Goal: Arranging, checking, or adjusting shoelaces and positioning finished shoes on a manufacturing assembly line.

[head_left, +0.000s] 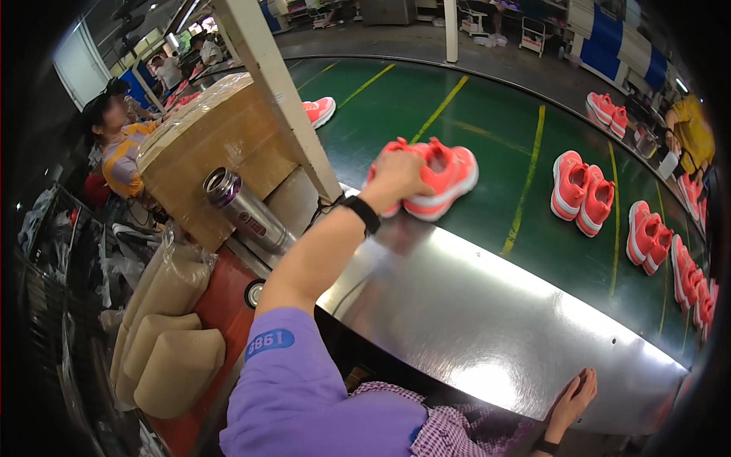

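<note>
Gripping from above, the left hand (396, 177) is closing its fingers over the near side of a pair of coral-pink sneakers with white soles (438, 175), just above the middle of the frame. The pair is lying on the dark green conveyor belt with yellow lines (487, 137), right at the edge where the shiny curved metal desk (472, 320) is meeting it; the shoes are sticking out to the right of the grip, toes pointing right. A black wristband (362, 213) is circling the wrist, and the purple sleeve (304, 396) is filling the lower middle.

Down at the lower right, the right hand (572, 400) is resting flat and open on the desk's near rim, holding nothing.

More coral-pink pairs (582, 190) are riding the belt along the right side, well apart from the held pair. At the left of the arm a steel flask with a purple rim (247, 209) is leaning by a brown cardboard box (205, 145), and a white slanted post (278, 91) is rising just beside the grip. Tan padded forms (171, 350) are stacking at lower left. Another person in an orange striped shirt (118, 152) is sitting at upper left.
</note>
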`<state>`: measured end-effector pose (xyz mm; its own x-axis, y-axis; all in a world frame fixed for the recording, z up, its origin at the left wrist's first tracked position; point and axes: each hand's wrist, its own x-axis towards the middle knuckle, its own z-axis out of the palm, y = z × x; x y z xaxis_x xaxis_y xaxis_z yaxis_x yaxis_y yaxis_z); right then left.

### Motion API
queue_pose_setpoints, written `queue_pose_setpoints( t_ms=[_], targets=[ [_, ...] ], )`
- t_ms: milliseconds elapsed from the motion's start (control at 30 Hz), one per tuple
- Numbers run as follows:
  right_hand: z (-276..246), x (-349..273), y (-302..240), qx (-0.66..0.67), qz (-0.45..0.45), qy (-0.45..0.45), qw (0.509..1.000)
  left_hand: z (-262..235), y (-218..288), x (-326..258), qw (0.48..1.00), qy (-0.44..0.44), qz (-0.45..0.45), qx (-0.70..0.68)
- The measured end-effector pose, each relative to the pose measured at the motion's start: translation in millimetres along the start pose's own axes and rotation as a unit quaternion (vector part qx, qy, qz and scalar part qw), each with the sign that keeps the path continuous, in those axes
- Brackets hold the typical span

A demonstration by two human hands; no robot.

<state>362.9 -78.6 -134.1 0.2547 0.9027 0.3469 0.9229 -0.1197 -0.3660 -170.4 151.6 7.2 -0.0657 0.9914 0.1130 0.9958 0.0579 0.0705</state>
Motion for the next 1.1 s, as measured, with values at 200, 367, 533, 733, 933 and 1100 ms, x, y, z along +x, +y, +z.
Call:
queue_pose_setpoints(
  t_ms=[200,367,533,733,933,1100],
  targets=[
    [5.1,-1.8,-1.2,-0.011,-0.008,-0.001,1.0,-6.7,74.9,-118.3,0.99,0.01,0.132,-0.041],
    [-13.4,-7.9,-83.3,0.232,0.044,-0.086,0.968,-1.7,131.6,-186.0,0.976,0.018,0.157,-0.152],
    [-15.8,-9.5,-190.3,0.29,-0.149,-0.129,0.937,18.1,144.8,-201.2,0.961,0.007,0.175,-0.212],
    [3.9,7.9,-213.3,0.323,-0.127,-0.128,0.929,2.3,151.3,-208.4,0.936,0.152,0.233,-0.216],
    [-47.3,-28.2,-173.3,0.266,-0.146,-0.166,0.938,17.6,182.8,-244.4,0.877,0.112,0.236,-0.403],
    [-79.5,-53.6,-147.7,0.251,-0.144,-0.242,0.926,32.1,208.9,-240.5,0.885,0.013,0.255,-0.389]
  ],
)
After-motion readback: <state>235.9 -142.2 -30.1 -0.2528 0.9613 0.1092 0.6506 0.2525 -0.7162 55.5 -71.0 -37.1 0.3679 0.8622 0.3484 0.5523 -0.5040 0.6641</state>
